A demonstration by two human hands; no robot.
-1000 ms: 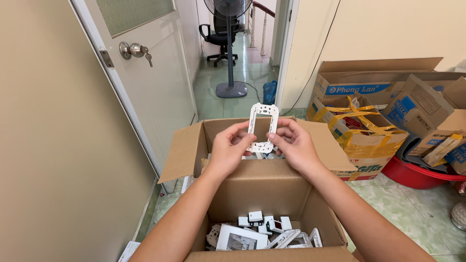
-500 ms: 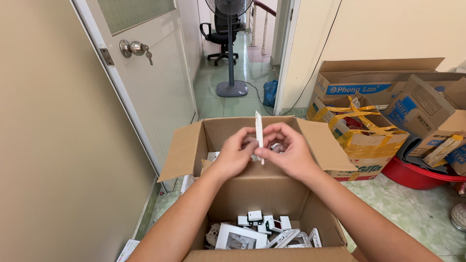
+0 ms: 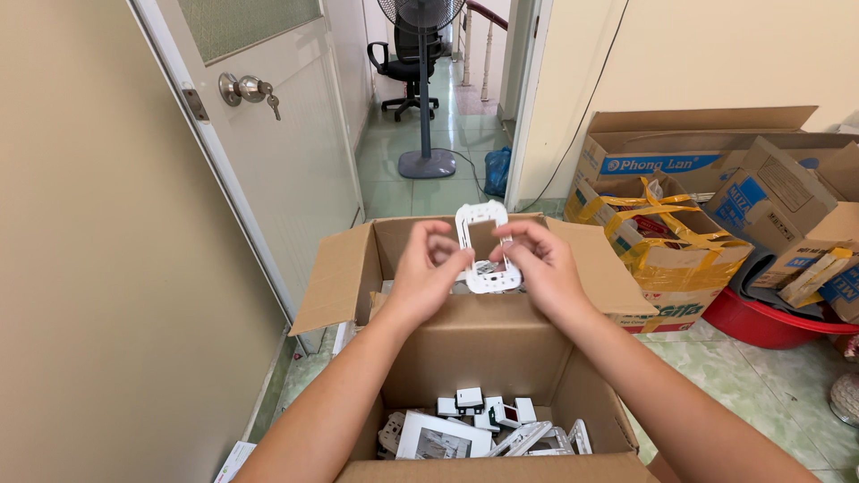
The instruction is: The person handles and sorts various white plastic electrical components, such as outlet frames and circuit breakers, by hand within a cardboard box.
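Observation:
My left hand (image 3: 428, 274) and my right hand (image 3: 540, 265) hold a white plastic switch-plate frame (image 3: 484, 247) between them, upright, facing me, above the far open cardboard box (image 3: 344, 273). Each hand grips one side of the frame with its fingertips. Below my forearms a nearer open cardboard box (image 3: 465, 351) holds several white frames and small white switch modules (image 3: 483, 427) at its bottom.
A white door with a round knob and keys (image 3: 248, 89) stands ajar at the left. Stacked cardboard boxes (image 3: 698, 192) and a red basin (image 3: 769, 322) sit at the right. A pedestal fan (image 3: 426, 107) and office chair (image 3: 403, 63) stand in the hallway beyond.
The frame faced me a second ago, turned edge-on half a second ago, and now faces me flat again between both hands.

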